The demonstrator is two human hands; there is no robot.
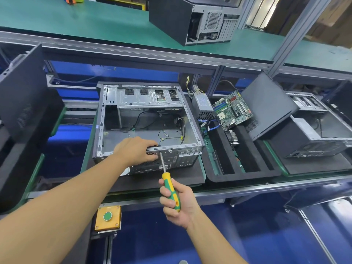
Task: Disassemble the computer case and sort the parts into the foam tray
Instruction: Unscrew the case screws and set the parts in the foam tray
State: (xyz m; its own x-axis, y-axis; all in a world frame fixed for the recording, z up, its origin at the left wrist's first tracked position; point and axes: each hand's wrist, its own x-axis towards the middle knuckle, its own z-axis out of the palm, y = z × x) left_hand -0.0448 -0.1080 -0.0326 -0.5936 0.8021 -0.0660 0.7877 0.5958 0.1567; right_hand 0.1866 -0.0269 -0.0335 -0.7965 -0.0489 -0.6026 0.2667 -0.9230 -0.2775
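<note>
L hand (136, 149) stretched fwd, palm down, fingers curled over near rim of case (144, 133). R hand (177, 200) fisted round screwdriver (170, 188): green-yellow handle, thin steel shaft aimed up and away, slightly left, tip at rear panel by L fingers. Case on bench (247, 188): grey sheet metal, boxy, open side up, long axis running away. Black slotted foam tray (238, 177) just right, mobo (233, 109) and PSU (202, 106) at far end.
</note>
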